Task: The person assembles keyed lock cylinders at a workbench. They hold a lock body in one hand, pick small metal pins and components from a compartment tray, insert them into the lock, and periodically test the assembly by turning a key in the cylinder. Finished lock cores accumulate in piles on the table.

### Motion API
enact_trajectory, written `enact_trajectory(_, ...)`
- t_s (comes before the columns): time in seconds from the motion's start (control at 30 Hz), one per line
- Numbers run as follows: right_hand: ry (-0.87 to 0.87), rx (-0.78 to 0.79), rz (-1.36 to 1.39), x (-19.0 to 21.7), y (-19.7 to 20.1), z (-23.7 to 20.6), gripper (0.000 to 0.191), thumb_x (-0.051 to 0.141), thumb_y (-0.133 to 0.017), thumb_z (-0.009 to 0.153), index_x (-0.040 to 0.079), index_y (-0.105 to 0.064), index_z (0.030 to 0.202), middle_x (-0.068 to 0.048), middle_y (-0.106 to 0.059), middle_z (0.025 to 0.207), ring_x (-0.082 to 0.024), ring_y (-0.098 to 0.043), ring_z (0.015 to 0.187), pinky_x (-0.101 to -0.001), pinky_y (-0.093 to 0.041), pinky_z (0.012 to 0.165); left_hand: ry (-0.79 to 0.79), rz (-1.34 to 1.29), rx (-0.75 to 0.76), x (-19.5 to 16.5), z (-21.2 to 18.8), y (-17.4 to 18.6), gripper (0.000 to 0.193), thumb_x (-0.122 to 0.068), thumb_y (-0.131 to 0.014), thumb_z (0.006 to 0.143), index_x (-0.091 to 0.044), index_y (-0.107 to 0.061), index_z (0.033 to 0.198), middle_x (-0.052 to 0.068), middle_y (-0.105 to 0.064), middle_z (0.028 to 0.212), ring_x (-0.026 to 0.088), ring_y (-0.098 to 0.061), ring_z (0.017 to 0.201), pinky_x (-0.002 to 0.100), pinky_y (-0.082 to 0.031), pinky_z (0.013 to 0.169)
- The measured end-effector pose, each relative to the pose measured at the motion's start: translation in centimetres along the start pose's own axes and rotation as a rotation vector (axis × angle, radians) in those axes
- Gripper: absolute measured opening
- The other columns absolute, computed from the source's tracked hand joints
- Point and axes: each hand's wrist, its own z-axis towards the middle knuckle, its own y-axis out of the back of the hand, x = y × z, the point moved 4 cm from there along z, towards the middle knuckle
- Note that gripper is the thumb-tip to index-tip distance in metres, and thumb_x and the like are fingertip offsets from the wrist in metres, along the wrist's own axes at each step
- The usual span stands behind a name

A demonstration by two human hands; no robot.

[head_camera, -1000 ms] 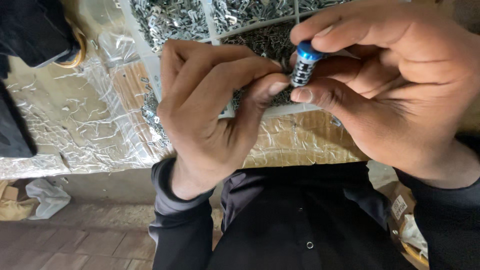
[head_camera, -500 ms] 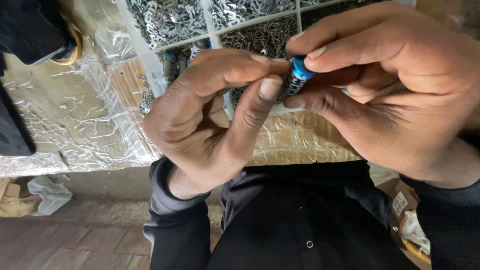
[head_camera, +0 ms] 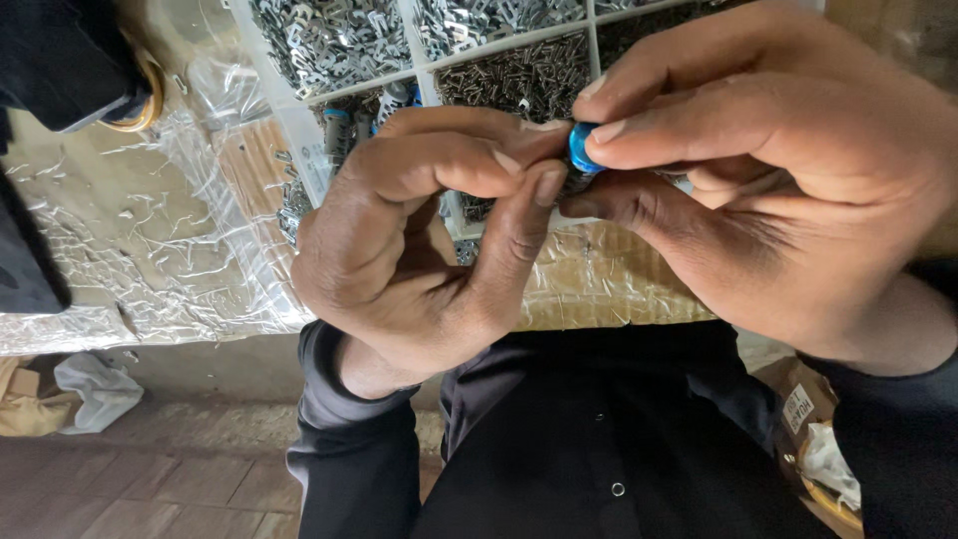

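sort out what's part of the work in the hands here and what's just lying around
In hand:
left hand
right hand
small blue-capped part, pinched between both hands
divided tray of small metal parts, beneath the hands

Lying about:
clear plastic sheet on the bench
crumpled white cloth on the floor
black fabric, top left

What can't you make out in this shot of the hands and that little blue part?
Head view:
- Small blue-capped metal part: mostly covered by fingertips of the left hand and right hand.
- White compartmented parts tray: cut off by the top edge, partly behind the hands.
- Tiny grey metal pieces: too small to identify.
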Motion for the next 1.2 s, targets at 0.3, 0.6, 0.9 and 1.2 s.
enact_trajectory(0.3, 0.052, -0.002, -0.03, 0.3, 0.0, 0.3, 0.025, -0.008, -0.079, 0.086, -0.013, -0.064, 0.106, -0.03, -0.065, 0.115, -0.019, -0.07, 0.081, -0.0278, -0.06, 0.072, -0.055, -0.051, -0.027, -0.4, 1.9, -0.4, 0.018, 0.009, -0.073, 0.095, 0.006, -0.057, 0.103, 0.022, -0.071, 0.098, 0.021, -0.079, 0.09, 0.027, -0.063, 0.073)
enact_trajectory(0.6, -0.102, -0.012, 0.106, 0.4, -0.4, -0.1, 0.028, -0.016, -0.074, 0.088, -0.018, -0.056, 0.11, -0.032, -0.059, 0.122, -0.03, -0.075, 0.103, -0.0302, -0.068, 0.085, 0.07, -0.022, -0.016, -0.2, 0.1, 0.0, 0.022, 0.007, -0.07, 0.103, 0.003, -0.049, 0.111, 0.023, -0.07, 0.105, 0.021, -0.078, 0.1, 0.027, -0.066, 0.08)
enact_trajectory(0.9, -0.088, -0.022, 0.108, 0.3, -0.4, -0.2, 0.028, -0.02, -0.072, 0.089, -0.017, -0.056, 0.111, -0.032, -0.058, 0.121, -0.032, -0.074, 0.105, -0.032, -0.068, 0.087, 0.068, -0.053, -0.001, 0.0, 0.1, 0.0, 0.023, 0.008, -0.069, 0.107, 0.004, -0.05, 0.12, 0.022, -0.071, 0.109, 0.022, -0.077, 0.104, 0.027, -0.069, 0.087)
enact_trajectory(1.2, -0.061, 0.02, 0.02, 0.3, 0.0, -0.3, 0.026, -0.012, -0.073, 0.088, -0.013, -0.062, 0.112, -0.03, -0.064, 0.123, -0.013, -0.068, 0.075, -0.0221, -0.055, 0.066, -0.137, 0.11, -0.003, -0.1, 0.9, -0.7, 0.025, 0.01, -0.074, 0.096, 0.003, -0.052, 0.106, 0.024, -0.07, 0.097, 0.025, -0.077, 0.098, 0.031, -0.066, 0.081)
